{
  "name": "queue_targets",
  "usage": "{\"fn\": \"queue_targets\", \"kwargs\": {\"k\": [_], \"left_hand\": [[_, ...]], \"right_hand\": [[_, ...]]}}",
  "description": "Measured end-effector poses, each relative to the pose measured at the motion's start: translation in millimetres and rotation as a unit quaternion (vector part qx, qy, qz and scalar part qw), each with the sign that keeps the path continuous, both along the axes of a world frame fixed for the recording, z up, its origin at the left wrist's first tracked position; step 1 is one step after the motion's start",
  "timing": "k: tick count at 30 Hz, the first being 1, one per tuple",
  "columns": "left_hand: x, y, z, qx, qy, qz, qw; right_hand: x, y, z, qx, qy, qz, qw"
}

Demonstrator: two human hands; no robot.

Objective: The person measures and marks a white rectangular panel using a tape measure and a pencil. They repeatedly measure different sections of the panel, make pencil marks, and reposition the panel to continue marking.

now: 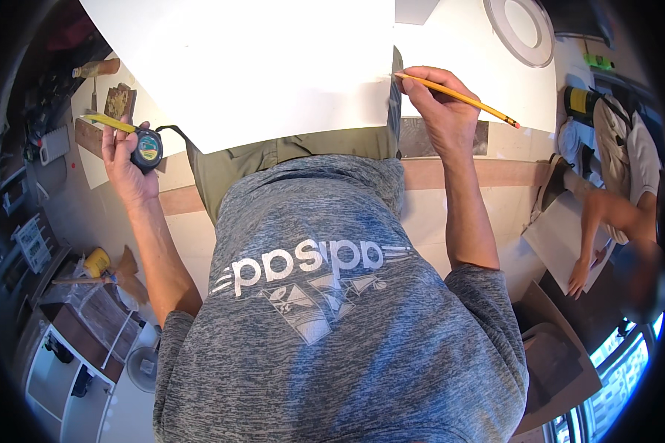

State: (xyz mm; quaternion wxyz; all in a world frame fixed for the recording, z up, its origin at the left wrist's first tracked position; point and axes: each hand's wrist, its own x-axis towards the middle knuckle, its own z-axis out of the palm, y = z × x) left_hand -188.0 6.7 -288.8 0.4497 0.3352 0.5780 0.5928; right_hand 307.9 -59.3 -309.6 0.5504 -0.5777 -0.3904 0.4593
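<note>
My left hand [129, 166] is closed around a tape measure [148, 150] with a dark round case. A short length of its yellow blade [109, 122] sticks out past my fingers to the left. My right hand [447, 107] pinches a yellow pencil [462, 97], its tip to the left and its eraser end to the right. Between my hands a large white sheet [273, 81] spreads over the work surface, its near edge over my lap. The pencil tip is by the sheet's right edge, beside a narrow dark grey strip [394, 111].
A second white sheet [517, 88] at right bears a grey ring [493, 22]. Far left are a brownish bottle [97, 69] and a worn brown block [120, 102]. At right, another person's hand [578, 277] rests on a pale board [561, 236]. Shelving [66, 399] stands lower left.
</note>
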Motion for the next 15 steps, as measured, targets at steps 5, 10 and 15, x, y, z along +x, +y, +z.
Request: {"fn": "queue_targets", "kwargs": {"k": [5,10,15], "left_hand": [[1.5,-1.2,-9.3,-0.054,0.117,-0.075,0.989],[12.4,-2.6,-5.9,-0.142,0.194,-0.166,0.956],[27.8,-3.2,-4.4,-0.186,0.253,-0.214,0.925]], "right_hand": [[-0.9,2.7,-0.1,-0.002,0.021,0.012,1.000],[-0.8,3.7,-1.7,0.007,-0.003,0.017,1.000],[-1.5,4.8,-1.6,0.005,0.006,0.011,1.000]]}}
